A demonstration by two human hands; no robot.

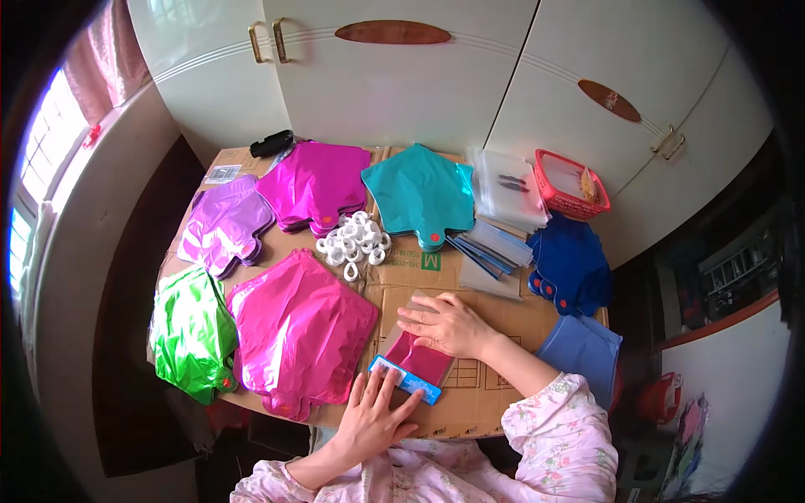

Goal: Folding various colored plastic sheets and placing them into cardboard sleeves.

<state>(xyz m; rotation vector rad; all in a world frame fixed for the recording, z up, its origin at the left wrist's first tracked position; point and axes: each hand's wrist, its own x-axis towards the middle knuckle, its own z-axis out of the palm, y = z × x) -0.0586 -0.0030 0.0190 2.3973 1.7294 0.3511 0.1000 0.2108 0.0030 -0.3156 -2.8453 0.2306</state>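
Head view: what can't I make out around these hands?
All in the head view:
Pink packet: partly hidden under the right hand.
Blue strip: partly covered by the left hand.
Teal foil stack: top sheet hides those beneath, so no count.
Window: cut off by the dark lens rim.

Cabinets (pixel 402 92): white doors, 2 brown oval plaques (pixel 392 32), 4 brass-coloured handles (pixel 280 40)
Window (pixel 46 126): bright, far left, pink curtain (pixel 105 59) at its upper side
Basket (pixel 577 206): red, near the cabinets, yellowish item (pixel 589 187) inside
Black object (pixel 271 143): small, back left, kind unclear
Lower right: red container (pixel 661 398)
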